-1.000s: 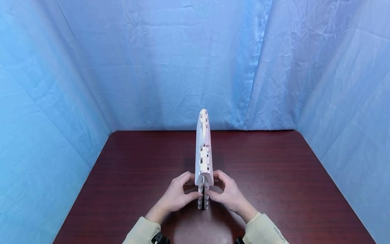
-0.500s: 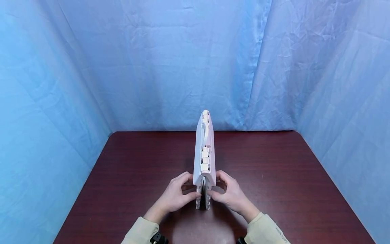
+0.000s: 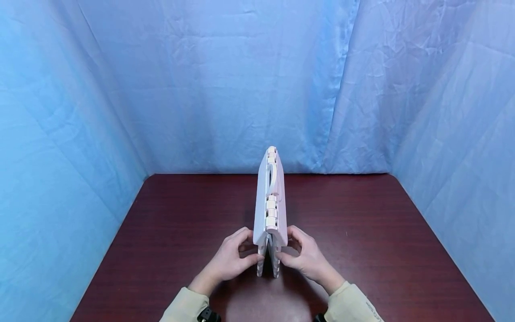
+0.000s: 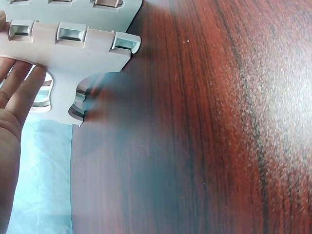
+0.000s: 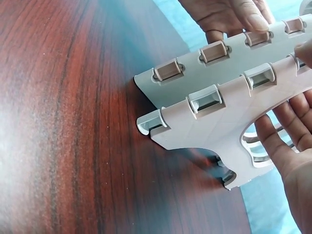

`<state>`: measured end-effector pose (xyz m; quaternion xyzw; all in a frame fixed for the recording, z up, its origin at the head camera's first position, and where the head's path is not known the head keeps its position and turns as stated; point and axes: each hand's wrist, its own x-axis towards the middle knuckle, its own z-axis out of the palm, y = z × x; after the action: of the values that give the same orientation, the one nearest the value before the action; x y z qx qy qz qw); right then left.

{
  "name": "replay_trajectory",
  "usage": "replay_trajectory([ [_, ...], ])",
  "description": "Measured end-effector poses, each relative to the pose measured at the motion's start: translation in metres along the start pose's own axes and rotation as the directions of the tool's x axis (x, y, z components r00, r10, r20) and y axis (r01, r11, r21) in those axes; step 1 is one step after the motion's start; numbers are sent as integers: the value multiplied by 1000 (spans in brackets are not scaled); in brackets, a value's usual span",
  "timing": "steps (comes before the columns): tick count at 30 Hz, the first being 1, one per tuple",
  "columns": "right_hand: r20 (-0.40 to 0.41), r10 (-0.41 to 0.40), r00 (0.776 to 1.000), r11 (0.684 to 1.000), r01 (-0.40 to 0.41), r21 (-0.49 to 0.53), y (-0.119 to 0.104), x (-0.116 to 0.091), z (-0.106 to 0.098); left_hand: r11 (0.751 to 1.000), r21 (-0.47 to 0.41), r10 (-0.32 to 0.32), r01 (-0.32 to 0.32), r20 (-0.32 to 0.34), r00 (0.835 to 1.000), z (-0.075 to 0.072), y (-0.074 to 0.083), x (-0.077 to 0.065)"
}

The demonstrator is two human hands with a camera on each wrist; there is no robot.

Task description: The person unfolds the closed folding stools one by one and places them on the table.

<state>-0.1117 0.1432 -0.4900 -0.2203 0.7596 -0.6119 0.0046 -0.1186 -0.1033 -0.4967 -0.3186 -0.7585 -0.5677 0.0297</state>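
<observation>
Head view: I see the left hand (image 3: 227,258) and right hand (image 3: 310,260) gripping the left and right legs (image 3: 260,267) of a white folding stool (image 3: 260,210), narrowly parted, on the dark table (image 3: 181,214).

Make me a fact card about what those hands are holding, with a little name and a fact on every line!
Thing: pale folding object, standing upright
Shape: two panels joined along the top, gap between their lower parts
Top: curved handle
Left hand: holds left panel
Right hand: holds right panel
Under: dark reddish table
Behind: blue curtains
</observation>
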Motion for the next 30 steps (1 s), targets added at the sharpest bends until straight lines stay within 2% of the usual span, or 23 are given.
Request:
replay_trajectory([
  [9,0,-15,1000,1000,15,-21,0,-1,-3,999,41,27,-27,-2,1000,0,-2,0],
  [18,-3,-14,1000,999,14,-32,1,-3,-4,998,66,17,-16,-16,1000,1,0,-1],
  [23,-4,-17,1000,1000,17,-26,2,-3,-4,996,82,25,-23,-21,999,-2,14,0],
  [26,-5,-9,1000,1000,9,-24,1,-3,-4,995,88,38,-37,-18,999,-3,12,-1],
  [29,-4,-4,1000,1000,4,-24,1,-3,-4,993,107,50,-48,-13,999,-3,-4,-4],
  [30,-4,-5,1000,1000,5,-25,1,-3,-4,992,116,58,-57,-12,998,-4,-4,-4],
])
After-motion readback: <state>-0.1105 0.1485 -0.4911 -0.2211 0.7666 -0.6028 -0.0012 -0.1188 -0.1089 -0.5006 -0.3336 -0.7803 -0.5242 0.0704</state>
